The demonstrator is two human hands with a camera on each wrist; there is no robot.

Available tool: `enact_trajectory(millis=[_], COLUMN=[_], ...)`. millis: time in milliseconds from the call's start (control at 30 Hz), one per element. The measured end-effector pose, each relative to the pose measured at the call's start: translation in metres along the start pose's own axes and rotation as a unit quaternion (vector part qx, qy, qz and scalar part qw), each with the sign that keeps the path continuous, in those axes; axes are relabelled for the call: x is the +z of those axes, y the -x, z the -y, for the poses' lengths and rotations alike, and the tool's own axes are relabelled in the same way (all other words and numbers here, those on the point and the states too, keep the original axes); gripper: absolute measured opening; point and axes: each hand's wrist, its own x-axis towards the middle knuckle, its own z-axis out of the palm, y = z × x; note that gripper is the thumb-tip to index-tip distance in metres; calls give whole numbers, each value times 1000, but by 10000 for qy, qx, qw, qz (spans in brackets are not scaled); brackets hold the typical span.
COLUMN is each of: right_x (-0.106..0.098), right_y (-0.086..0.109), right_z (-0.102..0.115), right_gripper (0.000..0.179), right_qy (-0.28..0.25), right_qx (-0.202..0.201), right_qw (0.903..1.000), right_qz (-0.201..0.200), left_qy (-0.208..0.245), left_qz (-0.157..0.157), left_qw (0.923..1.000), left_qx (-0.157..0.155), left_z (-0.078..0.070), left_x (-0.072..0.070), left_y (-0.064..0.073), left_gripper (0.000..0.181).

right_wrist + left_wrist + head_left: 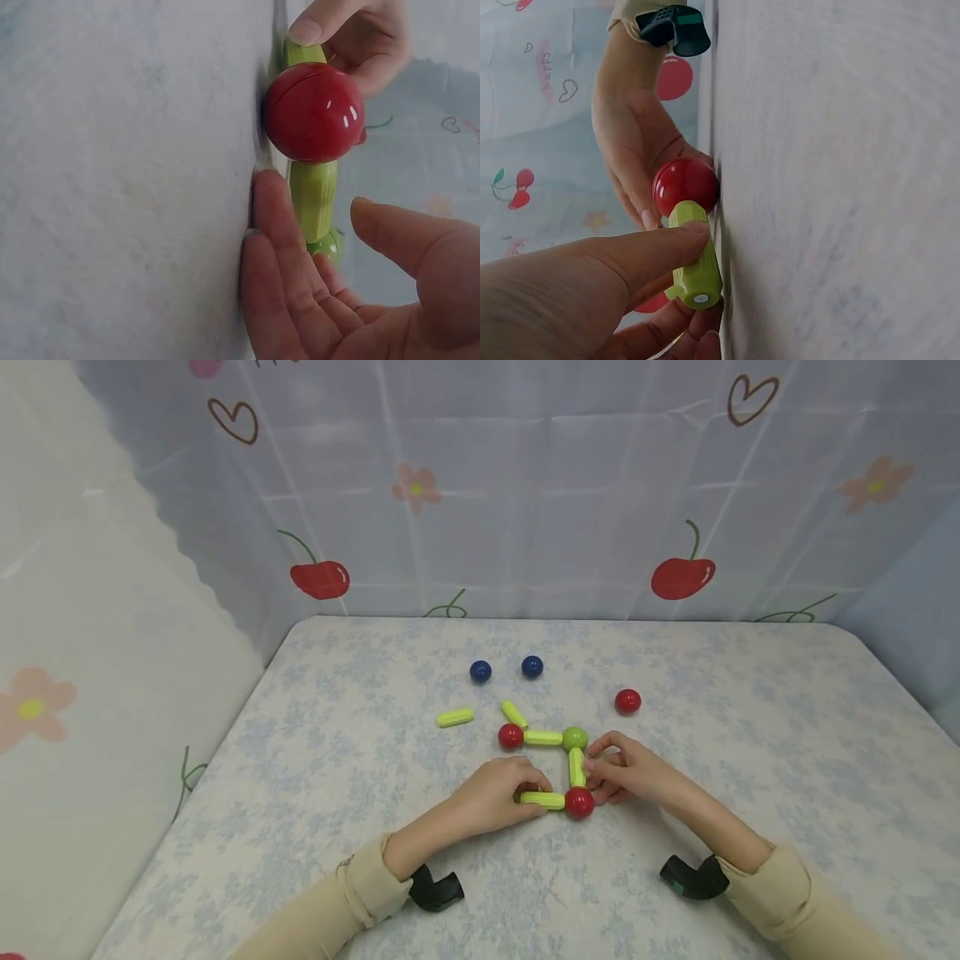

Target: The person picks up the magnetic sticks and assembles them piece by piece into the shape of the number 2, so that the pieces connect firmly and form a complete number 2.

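My left hand (491,795) pinches a yellow-green toy rod (543,800) between thumb and fingers, low over the table. The rod's right end meets a glossy red ball (579,803). From that ball a second rod (577,767) runs away from me to a green ball (574,738), and a third rod (543,738) leads left to another red ball (511,736). Beside the second rod is my right hand (633,770); in the right wrist view its thumb (397,232) stands apart from its fingers, with nothing gripped. A small pale disc shows on the held rod's free end (700,299).
One more rod (514,714) slants up-left from the far red ball. Behind the built shape lie a loose rod (455,717), two blue balls (481,672) and a red ball (627,701). A printed curtain (555,527) hangs beyond the table's (750,710) far edge.
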Motion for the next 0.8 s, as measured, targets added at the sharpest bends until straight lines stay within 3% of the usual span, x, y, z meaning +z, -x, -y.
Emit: enact_trajectory(millis=[100,267,367,567,733,800], right_x=[2,12,19,22,22,22], right_y=[11,22,24,22,21,21], right_z=[-1,-5,-7,-9,-10,-11], right_gripper=[32,37,35,31,30,30], right_qy=[544,1474,1694,1669,1562,1525], right_qx=[-729,-1791,-1929,-1918,-1874,-1831], right_qw=[9958,9714,9656,9669,9694,9708], right_qz=[111,513,413,223,270,291], left_qy=[48,154,166,421,647,617], left_qz=[15,-21,-54,-51,-274,-580], left_qw=[10000,9999,9998,9991,9975,9964], left_qx=[-20,-75,-106,-4,8,-100], left_z=[0,-2,-2,0,15,26], left_x=[0,-2,-3,-9,-33,-48], left_y=[0,0,0,0,-3,-7], left_gripper=[16,18,19,18,19,18])
